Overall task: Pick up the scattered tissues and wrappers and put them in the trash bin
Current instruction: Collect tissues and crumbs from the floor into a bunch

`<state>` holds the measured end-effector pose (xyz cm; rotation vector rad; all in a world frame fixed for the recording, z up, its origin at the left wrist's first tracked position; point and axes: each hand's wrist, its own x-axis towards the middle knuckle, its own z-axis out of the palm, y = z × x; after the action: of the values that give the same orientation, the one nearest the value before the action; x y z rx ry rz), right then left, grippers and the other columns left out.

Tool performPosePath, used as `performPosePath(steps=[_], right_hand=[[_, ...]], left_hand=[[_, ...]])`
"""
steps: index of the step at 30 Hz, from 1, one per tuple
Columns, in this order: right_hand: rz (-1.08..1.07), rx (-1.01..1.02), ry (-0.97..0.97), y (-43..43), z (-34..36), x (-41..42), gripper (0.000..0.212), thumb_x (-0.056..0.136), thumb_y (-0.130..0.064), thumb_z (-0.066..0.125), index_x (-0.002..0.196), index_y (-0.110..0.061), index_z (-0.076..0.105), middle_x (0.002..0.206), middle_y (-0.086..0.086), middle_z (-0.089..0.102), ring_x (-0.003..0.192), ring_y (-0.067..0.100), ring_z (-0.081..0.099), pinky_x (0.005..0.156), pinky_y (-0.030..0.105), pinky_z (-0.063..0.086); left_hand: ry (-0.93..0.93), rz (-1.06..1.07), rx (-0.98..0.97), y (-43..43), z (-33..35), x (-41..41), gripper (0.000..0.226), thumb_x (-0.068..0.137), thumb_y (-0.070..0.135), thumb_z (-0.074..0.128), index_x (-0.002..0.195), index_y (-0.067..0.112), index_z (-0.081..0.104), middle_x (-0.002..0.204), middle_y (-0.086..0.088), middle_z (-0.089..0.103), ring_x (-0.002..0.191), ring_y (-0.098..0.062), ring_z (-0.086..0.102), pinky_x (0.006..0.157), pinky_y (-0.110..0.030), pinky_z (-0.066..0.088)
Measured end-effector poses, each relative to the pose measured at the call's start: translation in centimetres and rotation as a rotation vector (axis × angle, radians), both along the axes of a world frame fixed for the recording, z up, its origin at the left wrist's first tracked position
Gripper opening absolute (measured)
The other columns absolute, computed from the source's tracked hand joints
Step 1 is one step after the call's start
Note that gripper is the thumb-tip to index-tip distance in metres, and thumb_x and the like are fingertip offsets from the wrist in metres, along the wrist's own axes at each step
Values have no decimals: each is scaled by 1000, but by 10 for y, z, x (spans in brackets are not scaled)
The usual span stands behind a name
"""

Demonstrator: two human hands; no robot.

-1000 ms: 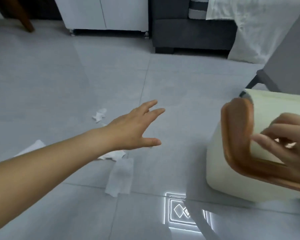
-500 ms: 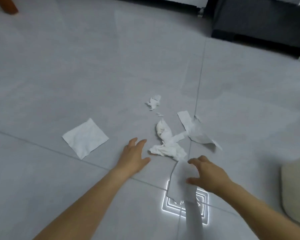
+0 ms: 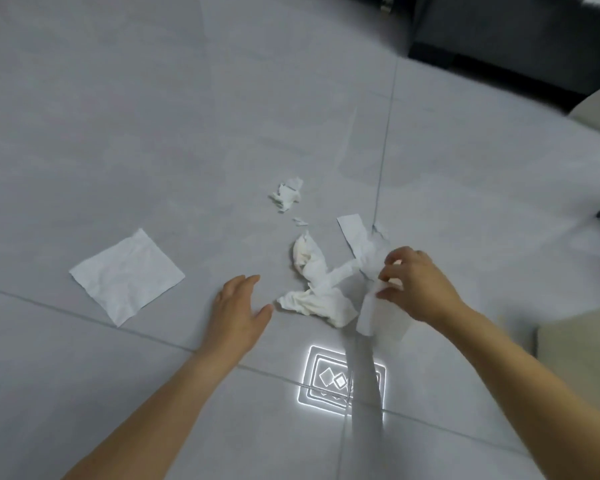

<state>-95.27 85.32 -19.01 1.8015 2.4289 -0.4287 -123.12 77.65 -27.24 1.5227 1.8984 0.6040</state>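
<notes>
At the right hand [image 3: 417,286], low over the grey tiled floor [image 3: 153,133]: the thumb and curled fingers pinch the top edge of a flat tissue sheet [image 3: 378,315]. The sheet trails from the grip down toward the camera. I cannot tell whether its lower edge touches the tile.

Just beyond the same fingertips lies a torn tissue strip [image 3: 355,237]. Its long axis runs away from the hand, up and slightly left, alongside the tile joint. It looks to be touching the pinched sheet, or lying just under it.

Left of the grip, between the two hands, lies a twisted crumpled tissue [image 3: 314,289]. Its long axis runs roughly near-to-far, and one arm reaches right toward the strip.

The left hand [image 3: 237,311] is spread, with fingers straight, and holds nothing. Its thumb is just beside the near end of the twisted piece but does not touch it.

Farther out:
- A small tissue wad [image 3: 286,194] lies beyond the twisted piece.
- A square tissue [image 3: 127,275] lies flat, well to the left of the left hand.

Judgement:
- The strip falls to the right hand.
- The twisted piece and the square tissue fall to the left hand, which is nearer to both.
- The pale blurred shape at the right edge is probably the trash bin [image 3: 582,351], on the right arm's side and apart from all the litter.
</notes>
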Motion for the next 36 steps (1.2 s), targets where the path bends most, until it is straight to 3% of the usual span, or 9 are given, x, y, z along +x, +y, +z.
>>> performPosePath(steps=[4,9,14,16,18,21,25,32,36], right_hand=[[43,-95,-289,45,-20,2,19,84,-26,60,102,-23,65,145,1,34,123,28,37,90,41,45],[-63,-124,-91,18,-61,-2,21,90,-19,42,109,-13,47,99,11,62,79,29,57,62,33,40],[-92,-186,-99,-11,-51,27,8,85,-13,45,81,-16,51,88,9,59,87,30,59,74,36,46],[-76,-112,-93,-16,-37,37,22,82,-13,44,63,-22,38,68,0,48,74,29,54,78,36,42],[-29,-15,-59,-18,-20,41,25,77,-11,46,55,-19,35,56,-3,38,64,29,45,65,31,36],[2,35,35,-22,13,45,7,78,-15,52,78,-16,58,73,4,55,70,31,54,58,30,34],[22,94,150,-43,50,59,22,82,-14,54,103,-18,60,101,5,57,81,32,60,68,35,48],[100,167,96,-87,121,121,25,85,-11,51,105,-20,62,107,5,52,79,30,59,66,34,48],[139,221,115,-114,177,170,27,76,0,58,95,-16,68,93,5,59,70,22,60,63,24,43]], left_hand=[[4,14,17,-5,9,-4,59,85,27,63,138,14,40,145,-11,33,135,-25,30,111,-29,21],[41,-49,45,-3,25,3,60,87,29,61,140,17,37,148,-9,28,135,-24,27,109,-25,19],[23,-124,50,1,39,33,61,87,30,61,140,18,35,149,-6,26,136,-22,26,108,-23,20],[-15,-181,61,3,45,52,64,84,30,64,140,20,35,148,-5,27,135,-23,27,109,-28,27],[-22,-248,77,6,52,72,67,83,34,65,140,23,34,149,-2,24,136,-21,25,109,-30,27],[-39,-327,95,11,65,102,72,81,39,66,142,29,29,152,4,17,139,-14,15,110,-29,20],[-63,-468,115,10,83,140,78,79,44,66,144,31,24,153,7,12,139,-11,11,110,-24,15],[-53,-600,220,3,128,175,69,85,49,57,143,34,23,151,12,12,138,-8,12,108,-21,15],[-27,-673,296,7,175,212,65,88,49,51,144,32,23,152,11,14,137,-4,11,106,-19,15]])
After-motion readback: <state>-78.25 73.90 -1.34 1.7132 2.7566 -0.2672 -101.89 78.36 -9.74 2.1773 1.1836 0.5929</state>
